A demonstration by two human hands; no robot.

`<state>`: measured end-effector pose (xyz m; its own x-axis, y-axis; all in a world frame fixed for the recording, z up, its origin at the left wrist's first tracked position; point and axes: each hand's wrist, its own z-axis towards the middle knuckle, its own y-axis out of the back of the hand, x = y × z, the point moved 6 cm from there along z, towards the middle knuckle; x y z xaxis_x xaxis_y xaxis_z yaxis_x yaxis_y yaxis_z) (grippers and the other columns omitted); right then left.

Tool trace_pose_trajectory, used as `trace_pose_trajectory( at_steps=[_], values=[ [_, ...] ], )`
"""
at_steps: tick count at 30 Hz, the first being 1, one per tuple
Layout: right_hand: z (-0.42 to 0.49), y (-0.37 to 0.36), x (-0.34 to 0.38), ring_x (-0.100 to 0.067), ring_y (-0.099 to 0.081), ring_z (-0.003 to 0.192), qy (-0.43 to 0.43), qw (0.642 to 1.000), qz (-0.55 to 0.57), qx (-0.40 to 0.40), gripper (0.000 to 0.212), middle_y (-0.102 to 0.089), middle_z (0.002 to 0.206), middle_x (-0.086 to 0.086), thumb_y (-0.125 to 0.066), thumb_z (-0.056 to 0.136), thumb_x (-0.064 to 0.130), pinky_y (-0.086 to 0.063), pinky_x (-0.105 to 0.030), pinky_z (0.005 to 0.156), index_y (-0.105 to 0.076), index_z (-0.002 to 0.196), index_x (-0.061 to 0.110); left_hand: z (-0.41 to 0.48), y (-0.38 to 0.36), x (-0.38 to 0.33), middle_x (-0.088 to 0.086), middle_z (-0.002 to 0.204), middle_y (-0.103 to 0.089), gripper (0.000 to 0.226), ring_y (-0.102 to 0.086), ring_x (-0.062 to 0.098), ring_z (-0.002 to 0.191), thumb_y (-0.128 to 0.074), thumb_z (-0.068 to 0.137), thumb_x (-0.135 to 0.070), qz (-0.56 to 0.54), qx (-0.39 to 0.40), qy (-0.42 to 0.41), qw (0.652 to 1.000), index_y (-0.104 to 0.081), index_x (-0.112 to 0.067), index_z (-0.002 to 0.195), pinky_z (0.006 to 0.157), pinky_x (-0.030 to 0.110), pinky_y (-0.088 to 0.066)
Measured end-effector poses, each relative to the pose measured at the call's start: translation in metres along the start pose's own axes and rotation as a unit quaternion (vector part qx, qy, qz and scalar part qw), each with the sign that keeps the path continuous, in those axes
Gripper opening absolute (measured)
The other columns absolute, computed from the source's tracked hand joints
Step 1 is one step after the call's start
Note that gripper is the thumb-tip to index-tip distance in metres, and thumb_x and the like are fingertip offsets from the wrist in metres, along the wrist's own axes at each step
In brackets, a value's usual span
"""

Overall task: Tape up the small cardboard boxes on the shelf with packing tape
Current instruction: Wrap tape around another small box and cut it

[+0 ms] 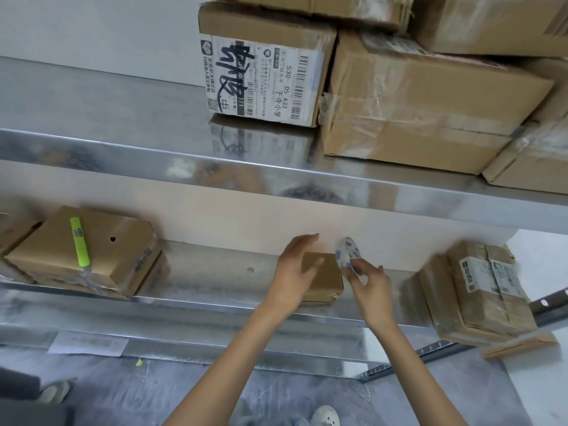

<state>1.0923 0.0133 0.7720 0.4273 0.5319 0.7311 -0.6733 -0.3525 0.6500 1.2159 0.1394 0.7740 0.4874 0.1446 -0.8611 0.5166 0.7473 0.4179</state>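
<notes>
Seen from over the hands, a small flat brown cardboard box (325,278) sits on the lower steel shelf (199,272), near its front edge. The left hand (293,272) lies against the box's left side, fingers straight, steadying it. The right hand (370,287) pinches a white, blue-printed roll of packing tape (347,252) just above the box's right edge. I'd say taping is only starting. Next, the tape end wants pressing down and drawing across the top.

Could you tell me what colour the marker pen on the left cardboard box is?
A bright yellow-green marker pen, clearest in head view.
</notes>
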Motion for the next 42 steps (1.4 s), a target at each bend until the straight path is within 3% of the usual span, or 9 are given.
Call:
trace_pose_trajectory(
  at_steps=[4, 9, 15, 19, 22, 31, 35, 39, 42],
  values=[
    [-0.004, -0.010, 0.036, 0.007, -0.055, 0.069, 0.027, 0.998, 0.045, 0.026, 0.005, -0.063, 0.075, 0.012, -0.065, 0.087, 0.012, -0.030, -0.043, 0.106, -0.070, 0.084, 0.013, 0.019, -0.008, -0.014, -0.006, 0.113, -0.059, 0.039, -0.059, 0.011, 0.105, -0.065, 0.082, 0.001, -0.099, 0.026, 0.080, 0.992, -0.065, -0.012, 0.118, 0.088, 0.025, -0.053],
    [0.001, -0.015, 0.050, -0.005, -0.062, 0.076, 0.007, 0.993, 0.103, 0.049, 0.014, -0.070, 0.080, 0.010, -0.063, 0.087, 0.010, -0.044, -0.024, 0.076, -0.068, 0.082, 0.022, 0.030, 0.014, -0.011, -0.004, 0.094, -0.067, 0.024, -0.063, 0.001, 0.080, -0.076, 0.073, 0.002, -0.152, -0.020, 0.124, 0.980, -0.070, -0.011, 0.092, 0.071, 0.015, -0.052],
    [0.004, -0.024, 0.060, -0.001, -0.063, 0.073, -0.013, 0.989, 0.129, 0.076, 0.012, -0.072, 0.076, 0.004, -0.059, 0.088, 0.008, -0.040, -0.010, 0.065, -0.063, 0.079, 0.014, 0.039, 0.028, -0.001, 0.015, 0.083, -0.067, 0.019, -0.067, 0.027, 0.077, -0.070, 0.078, 0.008, -0.181, -0.042, 0.156, 0.970, -0.065, -0.009, 0.070, 0.063, 0.031, -0.060],
    [0.004, -0.031, 0.068, 0.004, -0.064, 0.071, -0.023, 0.979, 0.161, 0.119, 0.007, -0.072, 0.073, 0.002, -0.054, 0.093, 0.015, -0.040, -0.006, 0.063, -0.059, 0.093, 0.019, 0.048, 0.031, 0.000, -0.006, 0.075, -0.067, 0.023, -0.063, 0.011, 0.071, -0.070, 0.080, -0.004, -0.072, -0.029, 0.132, 0.988, -0.063, -0.021, 0.067, 0.065, 0.037, -0.057],
    [0.004, -0.039, 0.069, -0.008, -0.067, 0.069, -0.031, 0.971, 0.171, 0.167, 0.013, -0.070, 0.068, -0.001, -0.053, 0.093, 0.017, -0.046, -0.014, 0.068, -0.055, 0.105, 0.021, 0.054, 0.035, 0.002, -0.013, 0.073, -0.066, 0.019, -0.062, 0.005, 0.072, -0.069, 0.082, -0.009, -0.026, -0.021, 0.139, 0.990, -0.063, -0.022, 0.069, 0.070, 0.035, -0.055],
    [0.010, -0.053, 0.054, -0.018, -0.059, 0.052, -0.094, 0.961, 0.193, 0.177, 0.013, -0.064, 0.062, -0.007, -0.049, 0.097, 0.019, -0.048, -0.033, 0.063, -0.056, 0.100, 0.009, 0.060, 0.040, -0.025, -0.012, 0.088, -0.063, 0.013, -0.056, 0.004, 0.084, -0.058, 0.090, -0.012, 0.144, 0.060, 0.048, 0.987, -0.061, -0.019, 0.079, 0.072, 0.022, -0.042],
    [0.006, -0.051, 0.050, -0.017, -0.062, 0.057, -0.098, 0.960, 0.178, 0.190, 0.027, -0.066, 0.059, -0.011, -0.049, 0.097, 0.025, -0.045, -0.028, 0.066, -0.058, 0.087, 0.002, 0.063, 0.046, -0.028, -0.015, 0.084, -0.064, 0.010, -0.056, 0.003, 0.083, -0.064, 0.089, -0.020, 0.144, 0.063, 0.049, 0.986, -0.065, -0.022, 0.079, 0.072, 0.022, -0.041],
    [-0.008, -0.047, 0.061, -0.002, -0.065, 0.067, -0.083, 0.953, 0.193, 0.219, 0.034, -0.070, 0.067, -0.013, -0.045, 0.099, 0.030, -0.041, -0.006, 0.066, -0.064, 0.085, 0.005, 0.076, 0.059, -0.023, -0.016, 0.081, -0.066, 0.006, -0.059, 0.006, 0.083, -0.069, 0.085, -0.024, 0.120, 0.074, 0.062, 0.988, -0.071, -0.020, 0.081, 0.077, 0.026, -0.045],
    [-0.025, -0.054, 0.069, 0.000, -0.064, 0.089, -0.084, 0.930, 0.236, 0.270, 0.025, -0.074, 0.079, -0.002, -0.050, 0.097, 0.027, -0.041, -0.007, 0.084, -0.067, 0.087, 0.013, 0.085, 0.062, -0.018, -0.014, 0.085, -0.068, 0.006, -0.061, 0.009, 0.086, -0.072, 0.083, -0.024, 0.110, 0.101, 0.074, 0.986, -0.070, -0.021, 0.078, 0.083, 0.029, -0.047]
  ],
)
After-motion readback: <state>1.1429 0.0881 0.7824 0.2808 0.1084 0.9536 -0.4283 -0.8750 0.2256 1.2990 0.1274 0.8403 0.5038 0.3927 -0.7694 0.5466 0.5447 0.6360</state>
